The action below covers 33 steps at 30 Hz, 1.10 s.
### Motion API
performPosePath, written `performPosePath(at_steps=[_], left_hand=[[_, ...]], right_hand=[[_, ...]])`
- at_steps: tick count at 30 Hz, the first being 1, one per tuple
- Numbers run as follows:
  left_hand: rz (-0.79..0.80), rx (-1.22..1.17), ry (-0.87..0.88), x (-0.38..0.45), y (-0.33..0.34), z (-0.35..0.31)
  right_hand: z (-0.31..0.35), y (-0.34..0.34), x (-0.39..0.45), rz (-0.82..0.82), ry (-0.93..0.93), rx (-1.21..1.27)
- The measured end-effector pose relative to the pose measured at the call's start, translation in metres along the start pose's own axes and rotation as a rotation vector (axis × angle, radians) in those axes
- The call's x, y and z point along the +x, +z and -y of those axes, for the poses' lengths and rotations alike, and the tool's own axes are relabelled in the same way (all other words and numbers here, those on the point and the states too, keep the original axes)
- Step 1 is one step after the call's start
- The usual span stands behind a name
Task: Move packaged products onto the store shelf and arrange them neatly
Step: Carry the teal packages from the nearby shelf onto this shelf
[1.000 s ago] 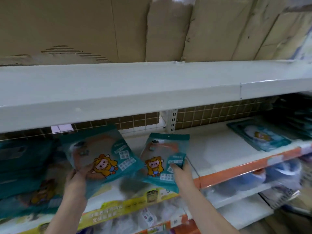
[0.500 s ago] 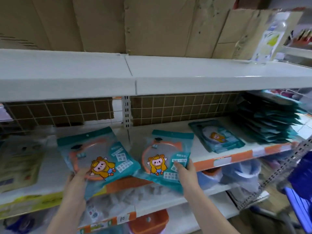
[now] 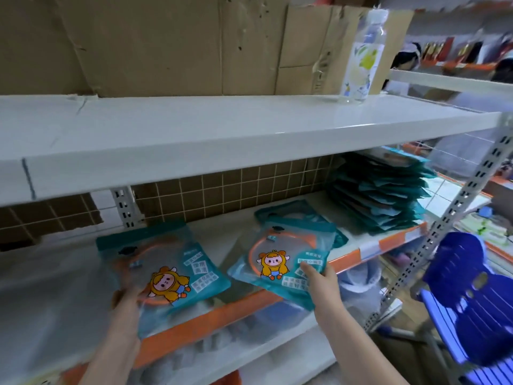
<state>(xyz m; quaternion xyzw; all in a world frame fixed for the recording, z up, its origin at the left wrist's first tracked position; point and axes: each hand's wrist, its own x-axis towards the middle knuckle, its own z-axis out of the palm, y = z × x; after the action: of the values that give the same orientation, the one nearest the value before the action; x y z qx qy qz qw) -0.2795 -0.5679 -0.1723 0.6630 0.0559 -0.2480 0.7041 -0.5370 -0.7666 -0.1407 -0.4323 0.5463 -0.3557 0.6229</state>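
At lower centre, the left hand [image 3: 126, 297] pinches the bottom edge of a glossy teal pouch [image 3: 163, 269] with an orange ring and a cartoon child in yellow, held over the shelf [image 3: 369, 250] edge. The right hand [image 3: 322, 277] pinches the corner of a matching pouch, second pouch [image 3: 286, 258], right of centre, above a third flat on the white metal shelf. A slumped teal stack [image 3: 380, 195] sits right; a clear bottle [image 3: 362, 55] stands before creased cardboard [image 3: 166, 43] above.

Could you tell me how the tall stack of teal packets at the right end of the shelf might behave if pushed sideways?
The stack of teal packets already fans unevenly, so it would probably shear and slide rather than move together. The packets look thin and glossy, likely slippery and floppy.
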Motion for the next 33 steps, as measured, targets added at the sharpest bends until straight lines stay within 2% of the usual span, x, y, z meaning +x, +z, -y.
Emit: performPosePath(at_steps=[4,8,14,20,26,29,33], left_hand=[[0.024,0.057,-0.120,-0.001,0.047,-0.005],[0.114,0.165,-0.018,0.003,0.073,-0.011],[0.153,0.127,-0.026,0.008,0.096,-0.006],[0.123,0.009,-0.125,-0.006,0.136,0.003],[0.156,0.082,-0.037,-0.039,0.199,0.012],[0.209,0.085,-0.036,-0.041,0.231,0.018],[0.271,0.186,-0.021,-0.040,0.274,0.029]], right_hand=[[0.021,-0.017,0.040,-0.098,-0.031,0.036],[0.037,-0.021,0.076,-0.155,-0.032,0.079],[0.044,-0.014,0.125,-0.072,-0.004,-0.034],[0.049,-0.022,0.167,0.004,-0.238,-0.628],[0.053,-0.027,0.202,0.153,-0.349,-1.193],[0.053,-0.031,0.217,0.225,-0.347,-1.142],[0.056,-0.048,0.231,0.237,-0.266,-0.823]])
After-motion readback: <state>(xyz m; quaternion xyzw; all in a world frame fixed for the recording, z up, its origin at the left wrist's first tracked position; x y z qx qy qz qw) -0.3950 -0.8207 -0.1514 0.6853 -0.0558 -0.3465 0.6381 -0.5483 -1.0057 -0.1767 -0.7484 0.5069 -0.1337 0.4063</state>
